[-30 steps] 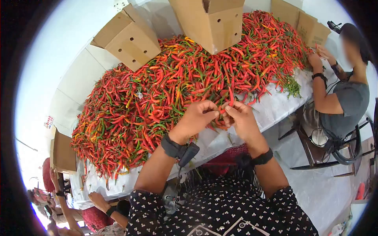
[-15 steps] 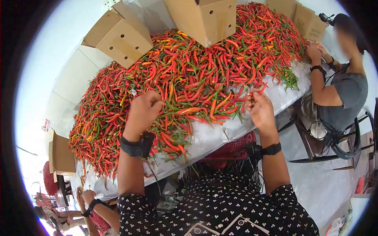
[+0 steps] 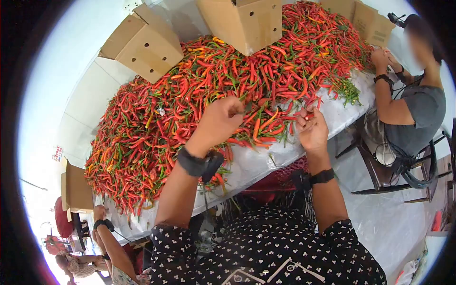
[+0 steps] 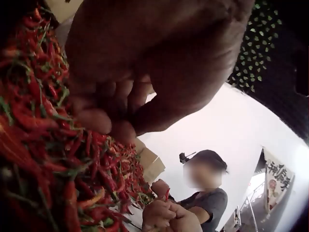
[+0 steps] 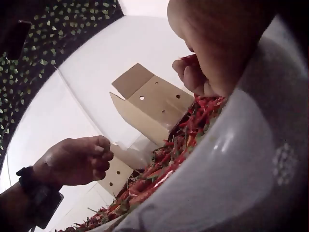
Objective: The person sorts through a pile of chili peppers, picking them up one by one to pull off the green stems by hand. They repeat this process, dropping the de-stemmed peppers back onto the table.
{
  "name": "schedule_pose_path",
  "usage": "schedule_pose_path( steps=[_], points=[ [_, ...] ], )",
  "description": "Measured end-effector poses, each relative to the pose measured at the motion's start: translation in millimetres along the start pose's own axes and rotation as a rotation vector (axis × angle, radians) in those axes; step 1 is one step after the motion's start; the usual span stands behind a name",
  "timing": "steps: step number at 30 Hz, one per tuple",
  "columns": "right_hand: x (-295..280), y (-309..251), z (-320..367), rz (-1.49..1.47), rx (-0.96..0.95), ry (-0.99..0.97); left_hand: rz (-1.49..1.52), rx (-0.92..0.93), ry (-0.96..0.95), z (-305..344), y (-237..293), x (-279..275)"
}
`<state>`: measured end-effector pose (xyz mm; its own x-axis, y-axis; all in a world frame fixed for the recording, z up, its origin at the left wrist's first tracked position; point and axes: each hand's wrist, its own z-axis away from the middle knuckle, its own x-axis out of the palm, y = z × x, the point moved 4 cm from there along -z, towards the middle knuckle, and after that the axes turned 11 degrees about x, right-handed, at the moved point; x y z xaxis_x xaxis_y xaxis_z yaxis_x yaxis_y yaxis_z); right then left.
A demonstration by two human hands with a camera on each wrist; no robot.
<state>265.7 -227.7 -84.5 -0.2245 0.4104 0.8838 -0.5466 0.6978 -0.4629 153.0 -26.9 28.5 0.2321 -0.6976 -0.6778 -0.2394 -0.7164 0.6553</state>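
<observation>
A large heap of red chili peppers (image 3: 190, 137), mixed with green and orange ones, covers the table. My right hand (image 3: 313, 130) is at the heap's near right edge, palm turned up, and holds a red chili pepper (image 4: 167, 194) in its curled fingers. In the right wrist view a bit of red shows between those fingers (image 5: 190, 77). To its left, my left hand (image 3: 218, 122) hovers over the heap with curled fingers and the thumb against them. No pepper shows in the left hand in either wrist view.
Two cardboard boxes (image 3: 142, 45) (image 3: 242, 26) stand behind the heap. A small pile of green stems (image 3: 349, 92) lies at right on the plastic-covered table (image 3: 251, 164). Another person (image 3: 408, 109) sits at the right end, and another person's arm (image 3: 111, 242) reaches in at lower left.
My hands were together on a chili pepper, then parted. The left swung left over the heap and has come partway back right. The right moved right and stays there with a pepper.
</observation>
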Motion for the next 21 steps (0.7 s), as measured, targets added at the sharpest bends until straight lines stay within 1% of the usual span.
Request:
schedule_pose_path(
  steps=[1, 5, 6, 7, 8, 9, 10, 11, 13, 14, 16, 17, 19, 20, 21],
  points=[
    [-3, -4, 0, -0.030, -0.040, 0.013, 0.046, 0.005, -0.005, -11, -2, 8],
    [-8, -6, -1, -0.081, -0.053, 0.004, 0.125, 0.080, 0.028, -53, 11, 51],
    [-11, -6, -2, -0.081, -0.057, 0.004, 0.299, 0.120, 0.040, -62, 19, 66],
    [-13, -7, -3, -0.086, -0.059, -0.050, 0.474, 0.159, 0.050, -67, 23, 76],
    [-15, -9, -3, -0.091, -0.060, -0.106, 0.476, 0.161, 0.047, -71, 23, 80],
    [-12, -9, -2, -0.091, -0.062, -0.105, 0.200, 0.314, 0.014, -72, 24, 85],
    [-10, -9, -1, -0.084, -0.072, -0.045, -0.081, 0.463, -0.019, -72, 26, 90],
    [-9, -9, 0, -0.078, -0.082, 0.015, -0.084, 0.464, -0.021, -71, 19, 93],
    [-10, -9, -2, -0.065, -0.074, 0.009, -0.201, 0.457, -0.107, -64, 3, 97],
    [-10, -9, -3, -0.048, -0.064, 0.007, -0.202, 0.459, -0.110, -61, -1, 94],
    [-9, -9, -3, -0.045, -0.066, 0.022, -0.241, 0.394, -0.243, -52, -9, 85],
    [-8, -9, -2, -0.041, -0.067, 0.036, -0.242, 0.393, -0.246, -47, -11, 78],
    [-6, -9, 0, -0.061, -0.066, 0.041, -0.445, 0.372, -0.339, -38, -17, 66],
    [-5, -10, 1, -0.078, -0.066, 0.046, -0.445, 0.372, -0.340, -34, -19, 56],
    [-1, -10, 3, -0.080, -0.065, 0.047, -0.531, 0.339, -0.374, -31, -22, 46]
  ],
)
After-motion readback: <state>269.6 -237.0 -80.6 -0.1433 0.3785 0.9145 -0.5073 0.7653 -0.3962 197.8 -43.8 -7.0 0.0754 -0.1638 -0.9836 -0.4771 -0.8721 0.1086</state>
